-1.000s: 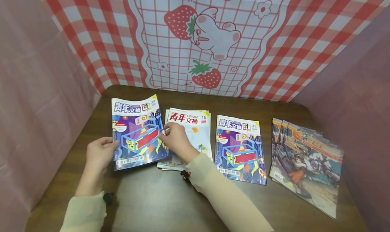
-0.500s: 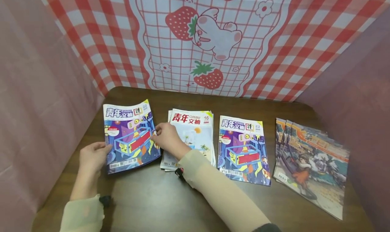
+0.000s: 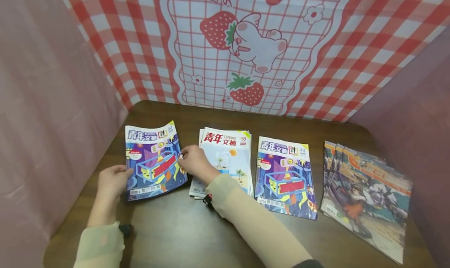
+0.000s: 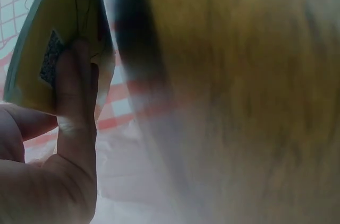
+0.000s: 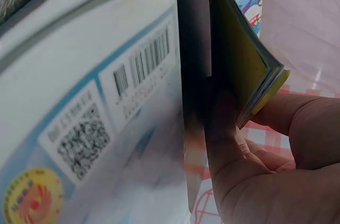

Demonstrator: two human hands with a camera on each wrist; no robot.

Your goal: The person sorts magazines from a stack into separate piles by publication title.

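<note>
A purple magazine (image 3: 154, 162) at the left of the head view is held between both hands. My left hand (image 3: 111, 182) pinches its left edge, and my right hand (image 3: 197, 162) pinches the right edge, which curves upward. In the left wrist view, fingers of the left hand (image 4: 74, 171) lie against the yellow back cover (image 4: 37, 65) with its QR code. The right wrist view has the right hand (image 5: 265, 171) gripping the thick page edge beside a yellow cover (image 5: 241, 54). Under the right wrist lies a stack of white-covered magazines (image 3: 221, 154).
Another purple magazine (image 3: 286, 178) lies right of the white stack. Further right, several dark illustrated magazines (image 3: 369, 201) are fanned out on the wooden table (image 3: 175, 236). A red checked cloth (image 3: 140, 45) hangs behind, with pink curtains (image 3: 45, 104) at the sides.
Both hands have carried the purple magazine left, off the edge of the white stack, and slightly lower. The head view has shifted a little. The other magazines have stayed put.
</note>
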